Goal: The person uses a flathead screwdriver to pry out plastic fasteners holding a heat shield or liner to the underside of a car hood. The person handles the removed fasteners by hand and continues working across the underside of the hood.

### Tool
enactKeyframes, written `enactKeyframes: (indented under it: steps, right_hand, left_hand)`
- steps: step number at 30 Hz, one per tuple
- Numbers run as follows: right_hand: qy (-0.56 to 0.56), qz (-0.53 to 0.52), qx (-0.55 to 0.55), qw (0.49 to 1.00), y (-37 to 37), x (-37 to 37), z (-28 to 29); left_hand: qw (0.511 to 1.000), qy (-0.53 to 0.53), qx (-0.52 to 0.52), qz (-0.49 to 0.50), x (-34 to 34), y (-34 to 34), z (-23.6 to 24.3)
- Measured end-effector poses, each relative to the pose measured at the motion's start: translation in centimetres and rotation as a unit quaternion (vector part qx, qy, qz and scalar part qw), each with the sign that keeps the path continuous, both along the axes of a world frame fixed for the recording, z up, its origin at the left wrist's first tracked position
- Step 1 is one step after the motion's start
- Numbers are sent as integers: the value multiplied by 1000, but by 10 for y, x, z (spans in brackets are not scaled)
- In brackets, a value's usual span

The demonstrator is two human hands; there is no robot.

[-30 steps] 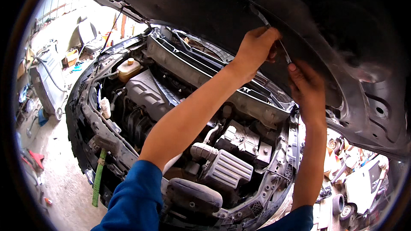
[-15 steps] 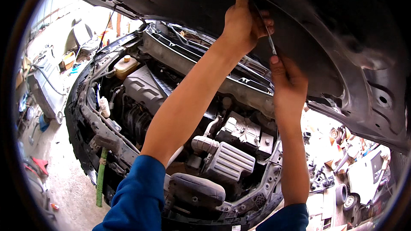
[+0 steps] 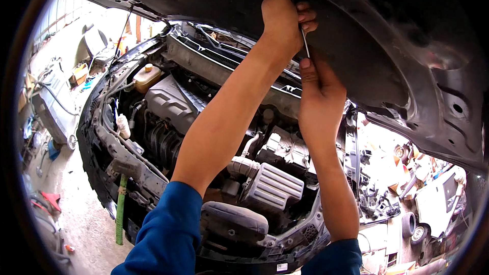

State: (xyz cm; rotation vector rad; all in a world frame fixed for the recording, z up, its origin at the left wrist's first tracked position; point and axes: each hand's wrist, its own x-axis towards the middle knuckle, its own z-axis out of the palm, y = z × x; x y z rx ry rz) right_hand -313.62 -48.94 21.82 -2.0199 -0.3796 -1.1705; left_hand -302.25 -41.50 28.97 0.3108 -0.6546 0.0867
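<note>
Overhead, the dark underside of a raised car hood (image 3: 204, 0) spans the top of the view. My right hand (image 3: 323, 97) is closed round the lower part of a thin metal rod (image 3: 306, 46), thumb laid along it. The rod slants up to my left hand (image 3: 282, 18), whose fingers curl round its upper part. My left thumb points up against the hood's dark liner. The rod's upper tip and its lower end are hidden, so its exact kind cannot be told.
Below my arms lies the open engine bay, with a grey engine cover (image 3: 170, 102), a ribbed silver box (image 3: 275, 186), a battery (image 3: 285, 150) and a yellowish fluid reservoir (image 3: 147, 78). A green strip (image 3: 121, 214) hangs at the front. Car parts and a wheel (image 3: 418, 234) clutter the right.
Both hands have shifted left, my right hand more than my left. The rod now stands more upright, and less of it shows between the hands.
</note>
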Motion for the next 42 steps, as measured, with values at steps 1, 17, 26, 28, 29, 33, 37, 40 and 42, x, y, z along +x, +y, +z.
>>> enactKeyframes:
  steps: [1,17,26,28,29,33,37,40,42]
  right_hand:
    - [-17,-4,-6,1000,1,4,-4]
    - [121,-16,-85,989,-50,-7,39]
    - [142,4,-83,986,-90,-23,71]
    - [166,5,-101,981,-96,-17,79]
    - [177,7,-111,978,-97,-14,83]
    - [143,5,-136,980,-92,-5,87]
    - [107,43,-112,987,-91,11,80]
    - [86,106,-73,988,-103,38,78]
    - [81,126,-64,987,-111,43,84]
  left_hand:
    - [1000,0,4,-23,3,2,-2]
    - [990,-55,74,106,10,12,-11]
    - [955,-65,202,210,7,35,-15]
    - [955,-62,207,202,9,37,-16]
    - [956,-64,205,198,11,38,-16]
    - [949,-61,230,207,11,43,-15]
    - [946,0,248,207,9,42,-9]
    - [942,21,252,218,3,42,-2]
    - [944,44,241,219,-6,32,1]
